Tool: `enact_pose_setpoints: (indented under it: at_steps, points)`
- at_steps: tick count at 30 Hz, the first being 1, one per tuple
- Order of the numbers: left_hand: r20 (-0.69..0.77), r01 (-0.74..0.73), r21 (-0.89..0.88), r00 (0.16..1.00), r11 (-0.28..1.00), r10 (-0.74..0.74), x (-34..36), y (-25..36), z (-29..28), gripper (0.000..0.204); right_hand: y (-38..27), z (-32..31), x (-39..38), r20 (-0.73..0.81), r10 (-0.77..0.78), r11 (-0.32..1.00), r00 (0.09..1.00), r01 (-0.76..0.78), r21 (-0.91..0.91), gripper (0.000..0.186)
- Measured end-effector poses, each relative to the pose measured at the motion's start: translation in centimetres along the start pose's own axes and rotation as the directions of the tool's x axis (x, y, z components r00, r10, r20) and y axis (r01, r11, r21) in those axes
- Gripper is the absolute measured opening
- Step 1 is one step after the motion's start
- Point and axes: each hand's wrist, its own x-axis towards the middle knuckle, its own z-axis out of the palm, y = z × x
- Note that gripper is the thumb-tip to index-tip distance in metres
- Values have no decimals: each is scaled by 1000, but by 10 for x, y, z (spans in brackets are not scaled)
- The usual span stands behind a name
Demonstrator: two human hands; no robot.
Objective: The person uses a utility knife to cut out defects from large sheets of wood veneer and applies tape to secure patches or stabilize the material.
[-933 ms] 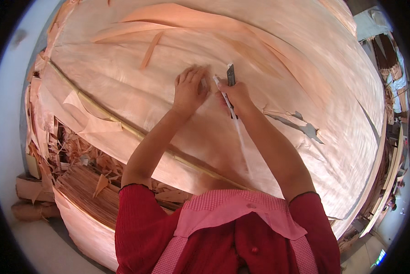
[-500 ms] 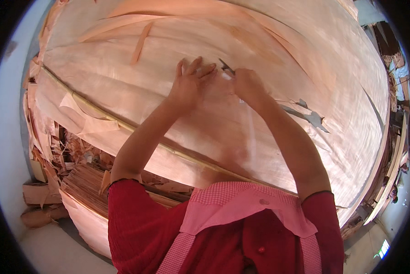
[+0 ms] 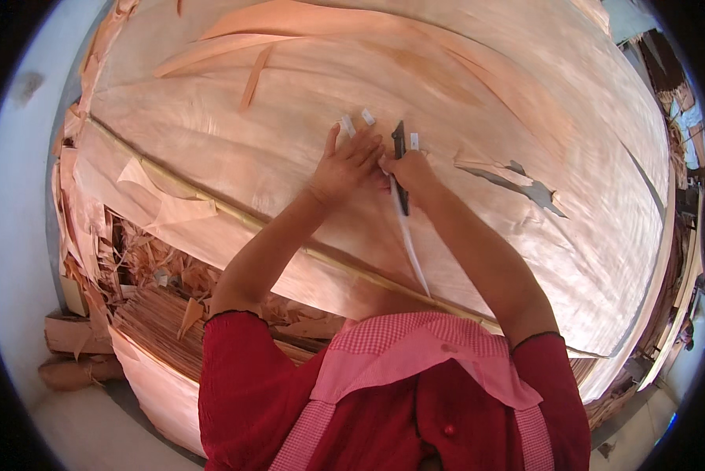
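Note:
My left hand (image 3: 347, 166) lies on the pale wood veneer sheet (image 3: 289, 118), its fingers stretched out toward the right hand. Two short white tape pieces (image 3: 368, 117) show just beyond its fingertips. My right hand (image 3: 411, 174) is closed round a slim black tool (image 3: 399, 145) that looks like a utility knife, pointing away from me. A long white tape strip (image 3: 412, 255) trails from between the hands toward my body; its upper end is hidden at the fingers. Another small white piece (image 3: 414, 141) sits beside the tool's far end.
A ragged split (image 3: 533, 190) with curled edges opens in the sheet right of my hands. Loose orange veneer strips (image 3: 289, 20) lie farther off. A thin bamboo-like pole (image 3: 234, 210) crosses the near side. Stacked veneer (image 3: 156, 322) and scraps fill the lower left.
My right hand has drawn nearer to me and leftward, and the tool now points straight away. The left hand has shifted right and nearer. More white tape pieces and the strip show clearly.

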Motion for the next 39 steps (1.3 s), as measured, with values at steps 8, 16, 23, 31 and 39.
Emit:
enact_pose_setpoints:
  at_steps: [8,16,23,31,39]
  points:
    - [224,415,-115,896,903,-383,4,0,-9,59,-18,-126,-112,243,26,951,970,52,-306,20]
    - [206,460,-129,879,878,-430,6,-1,-4,53,102,-478,-324,-608,-37,860,793,-285,-423,14]
    - [57,36,-101,998,994,-31,134,51,11,38,178,-499,-241,-558,-195,732,806,-259,-630,10]
    - [167,271,72,946,960,-280,275,-28,74,21,160,-518,-250,-605,-693,718,392,305,-625,20]
    - [651,302,-575,732,761,201,328,51,-43,19,-1,-375,-215,-525,-745,665,412,525,-531,44]
